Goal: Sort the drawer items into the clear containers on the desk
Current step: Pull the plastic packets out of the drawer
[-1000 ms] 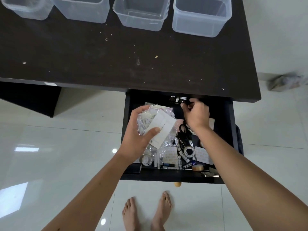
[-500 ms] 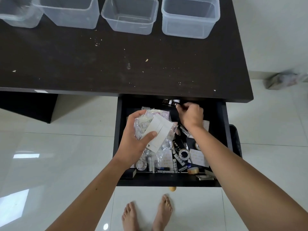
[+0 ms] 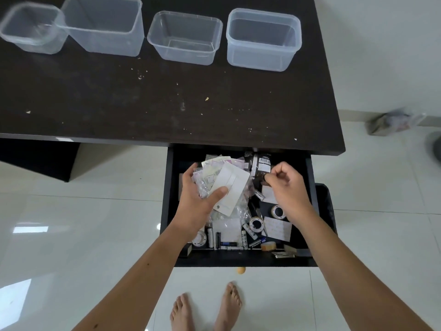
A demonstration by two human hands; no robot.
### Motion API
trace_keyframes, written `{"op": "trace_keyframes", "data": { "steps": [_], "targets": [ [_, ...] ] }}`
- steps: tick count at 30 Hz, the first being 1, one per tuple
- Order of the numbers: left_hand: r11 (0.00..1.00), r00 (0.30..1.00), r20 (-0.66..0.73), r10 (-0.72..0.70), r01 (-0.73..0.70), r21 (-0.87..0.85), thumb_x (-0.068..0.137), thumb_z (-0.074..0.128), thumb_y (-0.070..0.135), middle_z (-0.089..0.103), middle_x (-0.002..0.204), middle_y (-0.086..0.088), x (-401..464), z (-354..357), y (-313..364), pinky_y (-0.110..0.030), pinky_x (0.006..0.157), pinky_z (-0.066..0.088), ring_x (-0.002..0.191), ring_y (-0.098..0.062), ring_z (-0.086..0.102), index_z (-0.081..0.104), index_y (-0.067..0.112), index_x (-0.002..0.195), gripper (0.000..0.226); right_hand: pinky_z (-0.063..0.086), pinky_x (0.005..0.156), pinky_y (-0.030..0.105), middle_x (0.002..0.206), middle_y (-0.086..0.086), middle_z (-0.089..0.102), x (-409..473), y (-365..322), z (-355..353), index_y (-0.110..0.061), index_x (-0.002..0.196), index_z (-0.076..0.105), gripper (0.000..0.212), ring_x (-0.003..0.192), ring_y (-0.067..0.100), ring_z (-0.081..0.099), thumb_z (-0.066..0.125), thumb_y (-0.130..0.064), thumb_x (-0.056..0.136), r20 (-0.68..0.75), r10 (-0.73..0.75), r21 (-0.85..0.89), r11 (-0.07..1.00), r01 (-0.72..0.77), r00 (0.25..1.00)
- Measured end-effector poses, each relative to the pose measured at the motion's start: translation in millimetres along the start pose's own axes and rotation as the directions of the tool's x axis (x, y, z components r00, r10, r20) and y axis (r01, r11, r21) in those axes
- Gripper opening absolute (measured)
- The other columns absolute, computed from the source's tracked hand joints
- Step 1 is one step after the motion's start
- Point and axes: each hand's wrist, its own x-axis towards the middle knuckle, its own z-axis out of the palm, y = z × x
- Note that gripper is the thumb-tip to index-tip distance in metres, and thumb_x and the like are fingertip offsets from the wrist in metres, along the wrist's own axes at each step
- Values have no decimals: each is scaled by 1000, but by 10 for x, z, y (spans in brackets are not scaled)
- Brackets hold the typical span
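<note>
Four clear containers [image 3: 185, 37] empty on desk [image 3: 143, 99], left hand [image 3: 198, 201] gripping packets [image 3: 222, 185], right hand [image 3: 286, 185] pinching dark packet [image 3: 261, 166]

This looks like a room in a home. The person stands barefoot, bare feet [image 3: 206, 309] at the bottom of the frame, on glossy white floor tiles [image 3: 71, 223]. A dark bench [image 3: 167, 99] speckled with crumbs carries plastic food-type tubs [image 3: 185, 38] along the top of the frame. Its open drawer [image 3: 238, 259] holds household clutter: batteries, tape rolls, small packets.
</note>
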Motion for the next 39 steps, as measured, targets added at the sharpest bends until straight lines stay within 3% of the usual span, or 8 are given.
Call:
{"op": "trace_keyframes", "data": {
  "steps": [3, 6, 15, 18, 22, 28, 33, 39],
  "targets": [
    [1000, 999, 52, -11, 9, 28, 90, 82, 15, 75, 123, -6, -12, 97, 90, -27, 72, 64, 108, -23, 76, 51, 17, 140, 60, 60, 83, 57, 67, -12, 53, -200, 40, -135, -11, 77, 56, 23, 68, 9, 55, 66, 0, 94, 29, 16, 60, 998, -18, 999],
    [997, 992, 128, -15, 24, -76, 91, 79, 9, 79, 117, -6, -32, 139, 146, -28, 69, 63, 101, -24, 79, 60, 13, 136, 49, 49, 84, 81, 72, -3, 52, -293, 97, -235, -16, 73, 55, 24, 77, 27, 54, 67, -3, 89, -6, 37, 118, 992, -36, 999],
    [998, 976, 217, -29, 41, -54, 91, 78, 7, 75, 126, -6, -96, 301, 235, -31, 70, 63, 104, -19, 78, 55, 17, 141, 56, 63, 86, 44, 101, 5, 78, -677, 86, -287, -10, 81, 57, 24, 91, 25, 75, 66, 11, 90, 3, 12, 191, 981, -12, 1000],
    [999, 970, 241, -32, 25, 33, 89, 83, 14, 78, 116, 4, -108, 374, 246, -50, 81, 67, 103, -18, 78, 57, 26, 133, 53, 59, 80, 30, 96, -3, 80, -782, 33, -299, -11, 101, 59, 27, 88, 12, 76, 63, 15, 92, 33, 13, 243, 970, -21, 999],
    [989, 955, 293, -39, -5, 147, 89, 83, 18, 79, 101, 16, -152, 440, 295, -63, 90, 59, 87, -8, 78, 57, 34, 121, 45, 62, 95, 49, 126, 4, 77, -882, -16, -350, -21, 144, 46, 63, 112, 24, 76, 66, 13, 95, 104, 13, 318, 947, -45, 995],
    [989, 942, 331, -52, 2, 149, 92, 81, 16, 75, 118, 2, -217, 522, 329, -28, 63, 62, 97, -16, 78, 53, 31, 130, 50, 56, 104, 61, 138, 2, 70, -993, -92, -433, -29, 151, 47, 69, 127, 28, 68, 66, 5, 94, 237, -8, 325, 943, -71, 971],
    [983, 924, 381, -43, -28, 180, 95, 79, 17, 71, 123, -6, -225, 689, 362, -27, 60, 60, 98, -23, 77, 44, 24, 144, 60, 63, 86, 58, 135, 7, 67, -1036, -162, -502, -33, 147, 48, 62, 118, 35, 72, 73, -14, 94, 310, 11, 393, 909, -138, 951],
    [971, 903, 396, -168, 83, 223, 108, 57, 16, 67, 129, -11, -242, 1108, 346, -39, 79, 66, 110, -28, 73, 39, 22, 142, 39, 65, 73, 55, 107, -1, 78, -1020, -98, -770, -28, 139, 54, 47, 91, 25, 79, 70, -6, 100, 141, 40, 369, 925, -90, 989]
  ]
}}
